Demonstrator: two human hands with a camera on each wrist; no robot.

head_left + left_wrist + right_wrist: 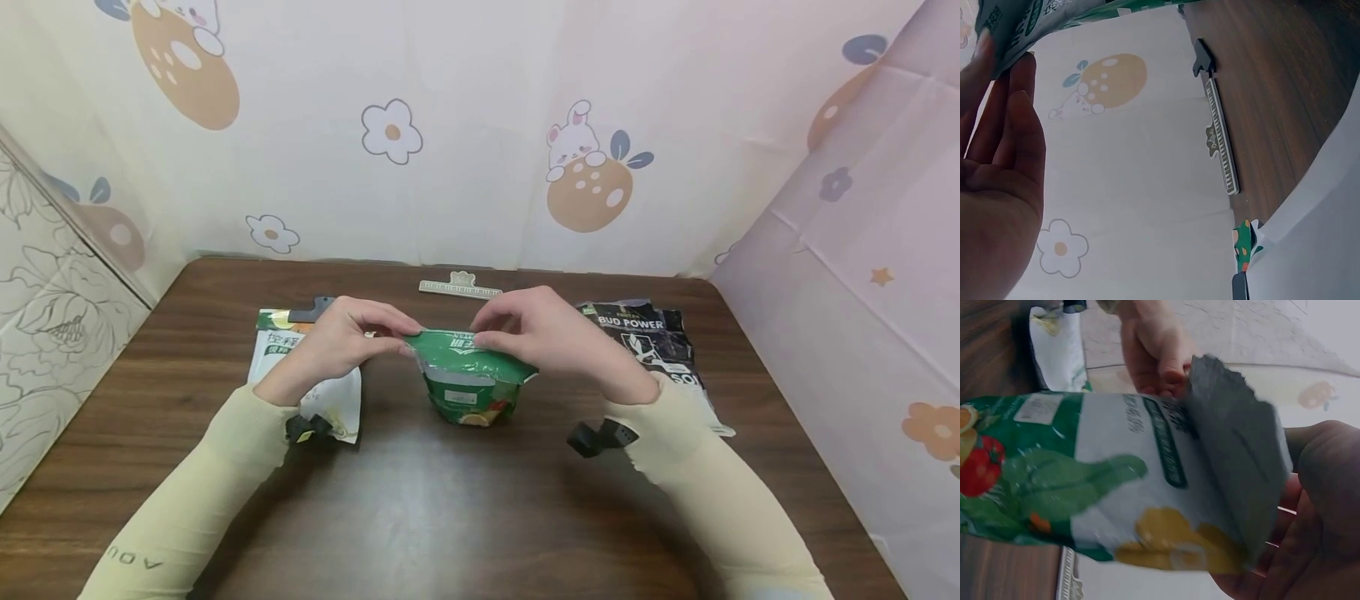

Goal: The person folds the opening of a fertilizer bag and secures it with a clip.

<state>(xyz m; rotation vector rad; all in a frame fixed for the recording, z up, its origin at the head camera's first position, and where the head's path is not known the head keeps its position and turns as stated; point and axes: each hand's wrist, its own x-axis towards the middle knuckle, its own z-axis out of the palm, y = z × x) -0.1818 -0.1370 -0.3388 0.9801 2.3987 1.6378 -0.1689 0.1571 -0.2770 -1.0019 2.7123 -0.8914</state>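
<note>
A green and white printed pouch (472,385) stands upright mid-table, with vegetables and fruit pictured on its side. In the right wrist view its grey top edge (1244,456) is folded over as a flap. My left hand (348,337) pinches the pouch's left top corner between thumb and fingers. At the right part of the top edge, my right hand (543,333) holds the fold with thumb and fingers. In the left wrist view the left hand (1007,150) has its fingertips right at the pouch's printed film (1029,25).
Behind the pouch lies a ruler-like sealing clip (461,287); a dark clip (1204,59) is at its end. To the left is a white pouch (337,400) with a grey clip (311,311), to the right a black bag (660,342). A patterned curtain (480,200) hangs behind.
</note>
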